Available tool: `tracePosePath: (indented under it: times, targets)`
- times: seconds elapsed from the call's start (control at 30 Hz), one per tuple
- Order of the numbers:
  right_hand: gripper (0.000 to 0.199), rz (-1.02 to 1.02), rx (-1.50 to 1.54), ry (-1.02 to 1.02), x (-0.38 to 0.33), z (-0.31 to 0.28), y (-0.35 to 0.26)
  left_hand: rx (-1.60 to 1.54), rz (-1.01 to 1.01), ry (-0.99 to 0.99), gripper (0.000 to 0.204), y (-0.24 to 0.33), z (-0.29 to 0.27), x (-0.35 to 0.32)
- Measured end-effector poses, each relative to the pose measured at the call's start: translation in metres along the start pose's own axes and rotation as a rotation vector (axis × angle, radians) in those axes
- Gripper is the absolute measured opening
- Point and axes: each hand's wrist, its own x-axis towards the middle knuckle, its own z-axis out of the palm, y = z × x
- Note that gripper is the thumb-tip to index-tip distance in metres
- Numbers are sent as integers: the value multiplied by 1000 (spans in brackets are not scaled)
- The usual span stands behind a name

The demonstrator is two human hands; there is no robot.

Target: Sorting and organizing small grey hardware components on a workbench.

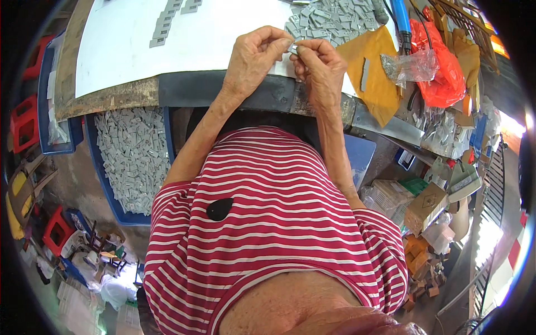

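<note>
Over the front edge of the white-topped table [123,56], my hands meet at a small grey rectangular piece [293,48]. My left hand [252,62] pinches it between thumb and fingertips. From the other side my right hand [322,66] grips it with thumb and forefinger, the other fingers curled; the fingers cover much of it. Just beyond my hands lies a heap of similar grey pieces [335,19]. More of them form a staggered row [162,27] at the far left, with a shorter row [191,5] beside it.
Right of my hands, a brown sheet [371,47] carries a grey strip [364,74] and a clear bag of small metal parts [410,64]. Beyond are a red plastic bag [446,81] and a blue-and-black handheld tool [401,19]. A blue bin [134,219] full of grey pieces stands lower left.
</note>
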Motion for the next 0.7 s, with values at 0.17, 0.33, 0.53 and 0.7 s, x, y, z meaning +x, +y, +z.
tracePosePath:
  times: [0.17, 0.33, 0.53, 0.7]
  targets:
    - [10, -14, -28, -60, 4, -9, -3, 112, 64, -32, 17, -2, 3, -2]
    - [10, 8, 66, -74, 3, -8, -4, 66, 31, -60, 20, 1, 1, -2]
    - [9, -25, 109, -36, 2, -3, -1, -5, -7, -31, 21, 2, 1, -2]
    - [10, -130, -22, 31, -3, 4, -1, -35, 12, 5, 21, 2, 1, -2]
